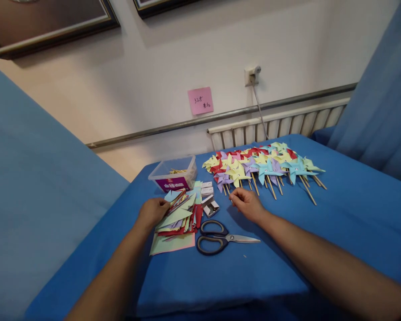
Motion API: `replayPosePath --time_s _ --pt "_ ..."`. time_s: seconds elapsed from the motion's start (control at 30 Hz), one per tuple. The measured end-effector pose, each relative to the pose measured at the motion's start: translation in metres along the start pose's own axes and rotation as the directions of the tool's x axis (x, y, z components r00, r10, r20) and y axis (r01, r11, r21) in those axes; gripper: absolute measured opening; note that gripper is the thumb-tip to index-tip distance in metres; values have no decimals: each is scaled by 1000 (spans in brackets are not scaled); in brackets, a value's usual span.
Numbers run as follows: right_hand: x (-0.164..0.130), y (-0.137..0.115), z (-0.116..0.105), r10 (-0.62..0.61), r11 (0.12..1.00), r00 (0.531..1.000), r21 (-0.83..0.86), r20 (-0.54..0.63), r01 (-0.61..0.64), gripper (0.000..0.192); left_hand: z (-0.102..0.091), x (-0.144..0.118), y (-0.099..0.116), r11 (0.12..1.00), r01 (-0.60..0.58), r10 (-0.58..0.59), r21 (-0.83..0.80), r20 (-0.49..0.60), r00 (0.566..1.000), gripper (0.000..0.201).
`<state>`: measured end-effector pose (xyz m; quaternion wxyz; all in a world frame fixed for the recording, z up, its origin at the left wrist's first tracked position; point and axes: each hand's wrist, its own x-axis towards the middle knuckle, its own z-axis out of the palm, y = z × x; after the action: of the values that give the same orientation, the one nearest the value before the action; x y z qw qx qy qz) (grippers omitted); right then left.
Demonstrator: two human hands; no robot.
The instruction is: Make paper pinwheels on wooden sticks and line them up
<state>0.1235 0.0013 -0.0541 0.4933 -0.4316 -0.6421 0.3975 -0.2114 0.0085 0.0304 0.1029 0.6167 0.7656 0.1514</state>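
My left hand [153,211] is at the left edge of a pile of cut coloured paper [177,216], fingers closed on a piece of paper near its top. Over the blue cloth, right of the small boxes, my right hand [247,204] is closed in a pinch. A tiny thin thing shows at its fingertips, too small to name. Between the hands lies an open small white box [210,207] with small shiny bits inside. Scissors [217,238] with dark handles rest nearer to me, blades pointing right. Finished paper pinwheels [263,166] on wooden sticks lie in a heap beyond my right hand.
A clear plastic tub [173,173] with a purple label holds wooden sticks behind the paper. Small closed boxes [207,189] stand beside it. The blue-covered table [270,272] meets a wall with a radiator [280,127], a socket [252,76] and a pink note [200,100].
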Motion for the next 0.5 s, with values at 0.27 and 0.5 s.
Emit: replayPosePath --time_s 0.27,0.5 --pt "-3 -2 2 -2 1000 1000 6 27 2 22 -4 7 -10 990 130 -131 -62 -6 991 18" --pt "-2 -2 1 2 1000 999 27 38 -3 23 -6 0 -8 977 152 -166 -150 -91 982 15"
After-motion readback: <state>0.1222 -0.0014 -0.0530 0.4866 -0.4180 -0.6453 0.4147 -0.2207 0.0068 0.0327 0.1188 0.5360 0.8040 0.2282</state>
